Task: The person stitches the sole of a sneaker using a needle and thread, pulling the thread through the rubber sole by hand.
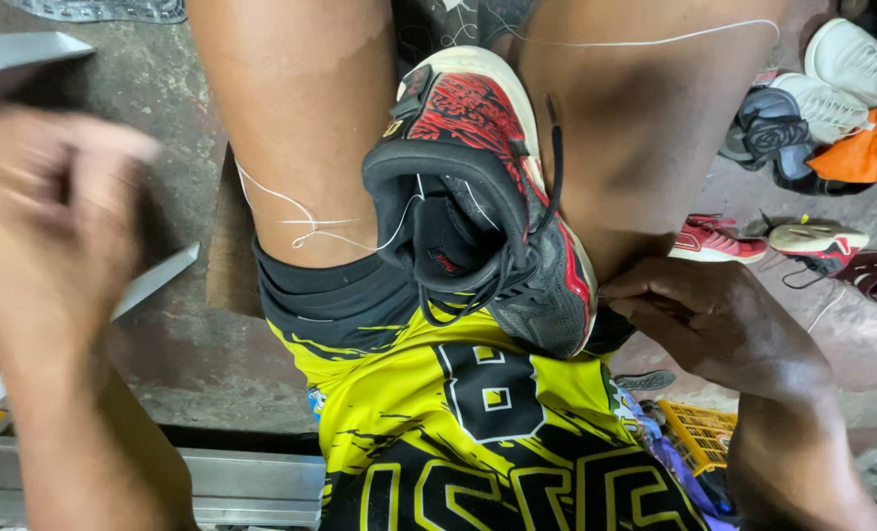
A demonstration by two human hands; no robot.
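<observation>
A black and red sneaker [478, 206] with a white sole is clamped between my bare knees, its opening towards me and its black laces hanging loose. A thin white thread [305, 224] runs from the shoe's collar across my left thigh. Another strand [645, 41] crosses my right thigh. My right hand [714, 324] rests by my right thigh, its fingertips pinched against the lower side of the sneaker. My left hand [50, 216] is raised at the left, away from the shoe. It is blurred and its fingers are curled; what it holds cannot be made out.
Several loose shoes lie on the concrete floor at the right: white sneakers [851, 69], a red one [714, 239], and a dark sandal [773, 128]. An orange bag [871, 147] sits beside them. A yellow crate [699, 428] is near my right hip. Metal bars [251, 482] lie at the lower left.
</observation>
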